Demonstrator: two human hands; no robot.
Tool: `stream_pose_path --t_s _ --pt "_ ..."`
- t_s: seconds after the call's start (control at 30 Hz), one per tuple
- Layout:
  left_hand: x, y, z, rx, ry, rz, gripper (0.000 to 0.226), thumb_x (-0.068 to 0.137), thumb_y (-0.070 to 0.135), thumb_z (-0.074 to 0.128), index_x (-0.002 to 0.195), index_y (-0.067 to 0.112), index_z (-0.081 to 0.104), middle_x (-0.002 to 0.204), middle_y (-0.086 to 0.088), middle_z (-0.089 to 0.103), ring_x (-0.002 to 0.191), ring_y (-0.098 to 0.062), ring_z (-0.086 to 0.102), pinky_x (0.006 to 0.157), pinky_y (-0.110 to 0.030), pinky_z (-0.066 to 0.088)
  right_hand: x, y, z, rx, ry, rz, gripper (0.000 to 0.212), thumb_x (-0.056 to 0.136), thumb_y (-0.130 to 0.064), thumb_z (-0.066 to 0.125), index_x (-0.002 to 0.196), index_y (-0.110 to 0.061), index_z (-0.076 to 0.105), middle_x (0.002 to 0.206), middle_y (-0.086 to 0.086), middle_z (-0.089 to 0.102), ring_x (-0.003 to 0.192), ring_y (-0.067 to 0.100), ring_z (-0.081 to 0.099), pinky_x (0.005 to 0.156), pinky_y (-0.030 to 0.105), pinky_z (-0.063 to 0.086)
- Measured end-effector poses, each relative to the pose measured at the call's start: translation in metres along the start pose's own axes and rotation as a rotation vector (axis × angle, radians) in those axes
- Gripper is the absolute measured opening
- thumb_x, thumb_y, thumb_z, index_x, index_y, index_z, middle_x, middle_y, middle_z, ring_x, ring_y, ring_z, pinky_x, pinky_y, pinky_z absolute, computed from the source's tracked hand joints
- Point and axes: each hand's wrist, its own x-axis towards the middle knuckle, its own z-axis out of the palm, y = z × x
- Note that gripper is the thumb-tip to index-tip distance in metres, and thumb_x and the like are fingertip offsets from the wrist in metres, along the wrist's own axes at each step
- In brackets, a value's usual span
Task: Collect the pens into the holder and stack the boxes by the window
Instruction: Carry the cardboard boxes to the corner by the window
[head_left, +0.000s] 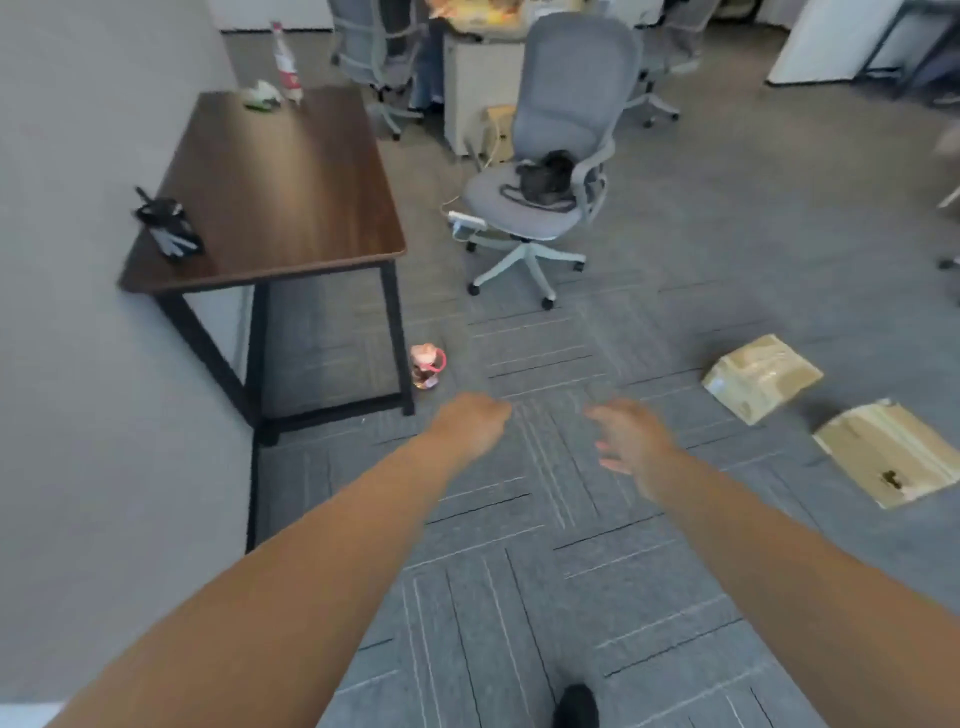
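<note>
Both hands are empty, the left hand (470, 421) loosely curled and the right hand (631, 441) open, while the pen holder (169, 226) stands on the tabletop (280, 192) and two boxes (761, 375) lie unstacked on the floor

An office — swivel chair (550, 156), desk (280, 192), grey carpet tiles (519, 571).
</note>
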Motion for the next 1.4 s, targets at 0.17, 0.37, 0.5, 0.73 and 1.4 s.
stream_pose_path --t_s 0.17,0.37,0.5,0.73,1.4 --pt "0.059 0.142 0.139 0.076 -0.171 0.126 0.04 0.099 0.023 0.039 0.059 0.017 0.035 0.067 -0.005 0.042 0.062 -0.019 0.037 0.059 -0.028 0.026 0.065 0.039 -0.182 0.103 0.208 0.052 0.04 0.096 -0.019 0.054 0.129 0.003 0.054 0.101 0.017 0.061 0.097 0.034 0.058 0.097 0.049 0.047" --pt "0.111 0.266 0.263 0.146 -0.319 0.159 0.027 0.1 0.027 0.039 0.09 0.015 0.061 0.095 -0.009 0.059 0.088 -0.022 0.055 0.082 -0.032 0.037 0.122 0.07 -0.344 0.262 0.344 0.205 0.027 0.094 -0.025 0.057 0.116 -0.009 0.058 0.099 0.007 0.057 0.108 0.034 0.06 0.1 0.051 0.048" --pt "0.163 0.34 0.325 0.183 -0.372 0.159 0.04 0.101 0.029 0.04 0.134 0.011 0.053 0.134 -0.012 0.054 0.121 -0.03 0.051 0.101 -0.037 0.04 0.179 0.086 -0.416 0.29 0.395 0.261 0.011 0.092 -0.024 0.058 0.09 -0.013 0.061 0.123 0.025 0.058 0.097 0.037 0.062 0.099 0.056 0.047" --pt "0.328 0.481 0.446 0.18 -0.482 0.192 0.023 0.099 0.03 0.042 0.092 0.018 0.06 0.112 -0.009 0.052 0.098 -0.025 0.05 0.084 -0.033 0.039 0.351 0.081 -0.548 0.29 0.454 0.343 0.037 0.093 -0.024 0.057 0.126 -0.009 0.056 0.094 0.01 0.062 0.107 0.035 0.063 0.091 0.045 0.053" --pt "0.68 0.765 0.679 -0.011 -0.197 -0.181 0.038 0.097 0.02 0.037 0.127 0.001 0.052 0.102 -0.02 0.06 0.087 -0.037 0.057 0.07 -0.038 0.043 0.891 0.018 -0.848 0.059 0.098 0.426 0.033 0.094 -0.017 0.055 0.12 0.003 0.056 0.081 0.014 0.056 0.078 0.022 0.052 0.064 0.028 0.046"
